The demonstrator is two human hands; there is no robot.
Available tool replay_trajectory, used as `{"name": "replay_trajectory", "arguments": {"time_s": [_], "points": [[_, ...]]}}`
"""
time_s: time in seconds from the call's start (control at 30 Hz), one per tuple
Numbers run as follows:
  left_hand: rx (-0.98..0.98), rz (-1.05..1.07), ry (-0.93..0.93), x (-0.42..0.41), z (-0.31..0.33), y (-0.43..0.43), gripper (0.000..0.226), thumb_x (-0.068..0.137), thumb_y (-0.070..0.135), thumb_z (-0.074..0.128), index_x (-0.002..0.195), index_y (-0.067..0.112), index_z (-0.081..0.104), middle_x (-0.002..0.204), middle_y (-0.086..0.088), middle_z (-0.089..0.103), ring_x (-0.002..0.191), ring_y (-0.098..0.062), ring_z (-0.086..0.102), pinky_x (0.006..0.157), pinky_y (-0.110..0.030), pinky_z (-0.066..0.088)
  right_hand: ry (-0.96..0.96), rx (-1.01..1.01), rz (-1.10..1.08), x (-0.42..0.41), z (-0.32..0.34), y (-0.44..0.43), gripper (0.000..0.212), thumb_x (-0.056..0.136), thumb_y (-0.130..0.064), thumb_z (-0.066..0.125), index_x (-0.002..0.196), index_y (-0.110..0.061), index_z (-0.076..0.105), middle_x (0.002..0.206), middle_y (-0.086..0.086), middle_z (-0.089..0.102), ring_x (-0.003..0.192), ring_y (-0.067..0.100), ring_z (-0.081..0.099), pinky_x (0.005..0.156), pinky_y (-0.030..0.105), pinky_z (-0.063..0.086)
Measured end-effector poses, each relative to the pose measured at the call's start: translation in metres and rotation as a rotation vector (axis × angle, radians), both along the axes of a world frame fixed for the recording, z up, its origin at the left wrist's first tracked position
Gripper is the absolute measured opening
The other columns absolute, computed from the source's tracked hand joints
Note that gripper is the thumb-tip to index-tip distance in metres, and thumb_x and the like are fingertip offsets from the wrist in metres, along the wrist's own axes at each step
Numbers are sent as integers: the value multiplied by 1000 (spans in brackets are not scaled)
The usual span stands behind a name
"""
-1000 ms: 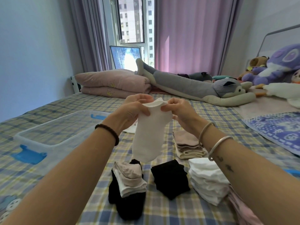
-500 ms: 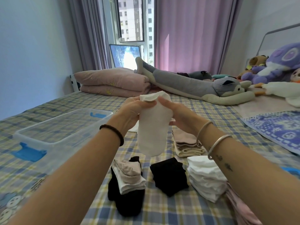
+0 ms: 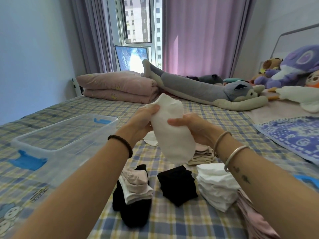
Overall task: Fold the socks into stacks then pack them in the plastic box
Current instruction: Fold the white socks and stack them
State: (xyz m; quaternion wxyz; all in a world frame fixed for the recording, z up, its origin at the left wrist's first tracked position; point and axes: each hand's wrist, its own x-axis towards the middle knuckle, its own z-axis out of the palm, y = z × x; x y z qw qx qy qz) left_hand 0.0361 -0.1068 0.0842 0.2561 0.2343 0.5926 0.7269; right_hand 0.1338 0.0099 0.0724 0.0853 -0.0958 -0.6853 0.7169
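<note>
I hold a white sock [image 3: 172, 133] in the air above the bed. My left hand [image 3: 141, 119] pinches its cuff at the top. My right hand [image 3: 195, 128] grips its middle from the right side. Below lie folded sock stacks: a white stack [image 3: 215, 188], a black stack [image 3: 177, 184], a beige stack [image 3: 202, 155] partly hidden behind the sock, and a loose pile of pink, white and black socks [image 3: 134, 192]. The clear plastic box [image 3: 57, 144] with blue clips sits open at my left.
A plaid sheet [image 3: 181, 221] covers the bed. A folded pink quilt [image 3: 119, 87] and a long grey plush dog [image 3: 207, 91] lie at the far side. More plush toys [image 3: 293, 69] and a blue patterned cloth [image 3: 293, 135] are on the right.
My right hand slid down from the cuff to the sock's middle. The sock tilted and rose slightly, its cuff now pointing up and away.
</note>
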Motion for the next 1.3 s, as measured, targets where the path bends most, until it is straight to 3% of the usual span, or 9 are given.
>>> {"name": "replay_trajectory", "arguments": {"time_s": [0.1,0.23,0.4,0.5,0.57,0.77,0.9,1.1,1.3], "points": [[-19,49,-30,1,-2,3,17,96,16,45,111,8,49,87,-6,60,74,-17,60,56,-29,51,42,-20,-62,2,1,0,7,82,-9,63,89,-7,62,78,6,70,60,14,70,54,24,57],[-117,-28,-71,4,-7,1,30,90,28,55,107,4,56,85,-10,62,70,-19,61,53,-28,54,116,-31,-288,-3,-3,4,32,83,-12,65,111,-8,51,95,7,65,72,17,65,58,26,57],[-166,-62,30,6,-11,6,59,83,7,63,134,10,34,120,-15,50,91,-23,57,63,-29,49,114,16,-409,-3,-10,12,36,88,-16,59,121,-16,45,108,8,56,77,15,57,57,27,49],[-200,-56,144,8,-9,8,17,84,3,60,93,15,52,103,-11,53,82,-20,51,61,-27,44,142,209,-426,-2,-9,14,8,89,-18,57,95,-19,62,90,1,60,74,14,57,53,22,47],[-232,-102,212,10,-8,8,14,85,4,57,78,15,54,88,-5,55,76,-16,51,61,-25,42,118,227,-358,1,-7,15,8,88,-23,58,87,-19,64,83,-2,61,71,11,57,52,20,47],[-431,-78,516,13,-11,13,43,74,0,68,114,7,53,110,-12,53,103,-26,52,92,-40,46,-140,491,-155,12,-6,21,30,74,-5,69,100,-14,57,88,0,56,79,11,55,59,22,48],[-572,-44,816,21,-16,18,9,82,17,65,89,11,63,80,-1,55,81,-18,52,73,-32,44,-188,653,-280,24,-1,29,12,79,-12,65,91,-11,66,78,-4,53,69,4,45,57,18,35],[-382,-187,302,41,-31,46,34,96,25,45,123,6,52,106,-7,60,87,-16,58,67,-25,49,-219,239,-301,51,-14,52,26,89,-20,54,114,-12,52,97,6,63,80,18,61,55,26,50],[-431,-177,24,65,-63,78,20,95,22,48,99,4,55,68,-8,56,53,-16,56,40,-23,52,-398,329,-380,65,-44,76,14,90,-16,56,94,-3,60,70,14,57,56,19,52,45,24,40]]}}
